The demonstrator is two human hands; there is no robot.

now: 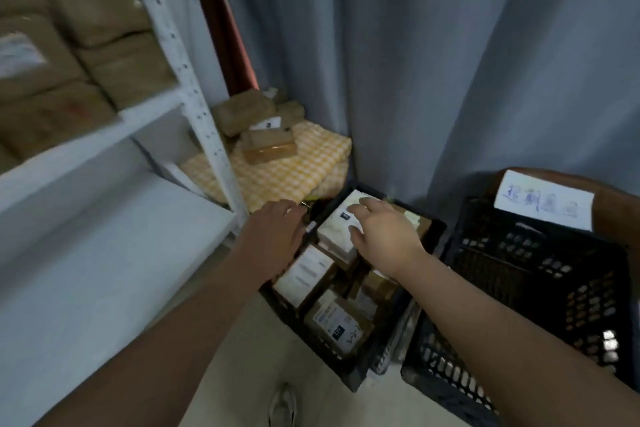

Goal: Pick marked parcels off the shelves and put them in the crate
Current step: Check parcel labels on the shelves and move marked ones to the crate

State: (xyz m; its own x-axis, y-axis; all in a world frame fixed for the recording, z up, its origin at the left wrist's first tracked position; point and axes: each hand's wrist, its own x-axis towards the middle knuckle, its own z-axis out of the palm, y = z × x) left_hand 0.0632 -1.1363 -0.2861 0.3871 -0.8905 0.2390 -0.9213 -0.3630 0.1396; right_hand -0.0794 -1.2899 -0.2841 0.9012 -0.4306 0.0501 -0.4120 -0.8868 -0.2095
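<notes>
Only head view given: white parcel (337, 230) is seen topmost in black crate (360, 380). Right hand (384, 236) is spread over it, fingers straight, contact unclear. Left hand (277, 229) is laid loose at crate rim, fingertips hard to make out. Shelf parcels (86, 31) are blurred.

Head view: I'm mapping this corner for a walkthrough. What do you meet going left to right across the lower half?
white shelf → left hand → right hand → black lattice crate. The parcel-filled crate and checked cloth overlap the hands, so they are left out.
</notes>
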